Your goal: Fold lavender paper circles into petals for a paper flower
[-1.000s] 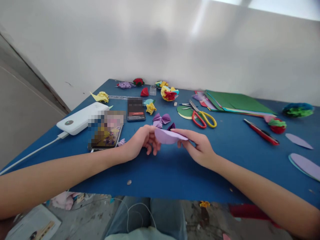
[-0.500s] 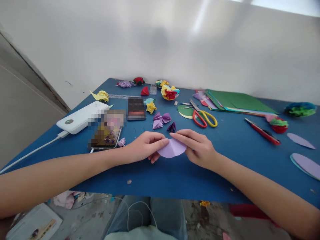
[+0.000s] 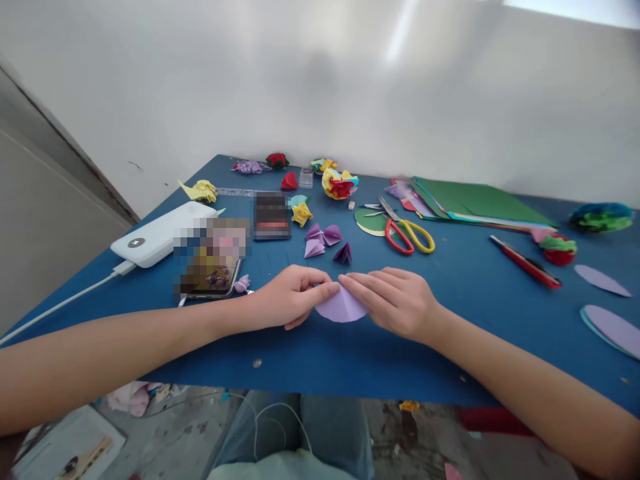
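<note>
A creased piece of light purple paper [image 3: 343, 308] with a rounded lower edge lies between my two hands, low over the blue table. My left hand [image 3: 301, 293] pinches its left side, thumb on top and fingers beneath. The fingers of my right hand [image 3: 395, 298] lie together and flat over the paper's right side; its thumb is hidden. Just beyond my fingertips sit a dark purple folded paper piece [image 3: 343, 253] and a small cluster of purple folded pieces [image 3: 323, 239].
Scissors [image 3: 409, 230] rest on round paper cutouts. Right of them are a red utility knife [image 3: 525, 261], coloured sheets [image 3: 485, 203] and purple paper ovals [image 3: 617, 330]. At left lie a phone [image 3: 213, 267] and a white power bank [image 3: 165, 233] with its cable. Paper flowers [image 3: 339, 185] stand along the back.
Both hands have come down slightly with the paper. My right fingers have straightened and now lie flatter across it, and the dark purple piece shows more fully.
</note>
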Demonstrator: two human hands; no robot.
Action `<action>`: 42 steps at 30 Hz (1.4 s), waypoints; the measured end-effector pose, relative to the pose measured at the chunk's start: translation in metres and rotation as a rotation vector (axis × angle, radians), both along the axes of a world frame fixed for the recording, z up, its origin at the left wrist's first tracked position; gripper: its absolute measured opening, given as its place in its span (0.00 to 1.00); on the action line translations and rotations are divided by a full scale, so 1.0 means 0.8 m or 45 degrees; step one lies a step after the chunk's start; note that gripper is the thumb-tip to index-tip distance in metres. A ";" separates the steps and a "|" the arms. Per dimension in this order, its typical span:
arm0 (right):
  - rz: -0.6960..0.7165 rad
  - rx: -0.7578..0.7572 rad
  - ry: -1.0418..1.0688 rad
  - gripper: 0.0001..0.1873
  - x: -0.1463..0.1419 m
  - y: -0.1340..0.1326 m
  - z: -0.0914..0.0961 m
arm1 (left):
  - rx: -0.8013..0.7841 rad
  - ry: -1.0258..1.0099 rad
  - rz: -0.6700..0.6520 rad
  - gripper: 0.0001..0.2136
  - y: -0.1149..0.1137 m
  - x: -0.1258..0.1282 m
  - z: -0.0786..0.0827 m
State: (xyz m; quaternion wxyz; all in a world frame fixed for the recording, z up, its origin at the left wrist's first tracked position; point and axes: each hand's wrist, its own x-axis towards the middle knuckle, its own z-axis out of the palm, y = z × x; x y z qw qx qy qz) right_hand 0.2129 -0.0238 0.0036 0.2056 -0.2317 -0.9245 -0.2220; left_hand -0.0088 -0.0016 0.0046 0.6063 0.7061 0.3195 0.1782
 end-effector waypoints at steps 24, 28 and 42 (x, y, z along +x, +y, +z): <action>-0.007 -0.315 0.140 0.22 0.004 0.012 0.003 | -0.051 -0.105 0.144 0.16 0.008 0.001 0.005; 0.095 -0.976 0.454 0.22 0.002 0.009 0.010 | 0.152 -0.034 0.211 0.15 0.006 0.001 0.003; -0.284 -1.344 0.792 0.13 -0.015 0.014 0.002 | 0.458 0.112 0.215 0.13 0.009 -0.002 -0.007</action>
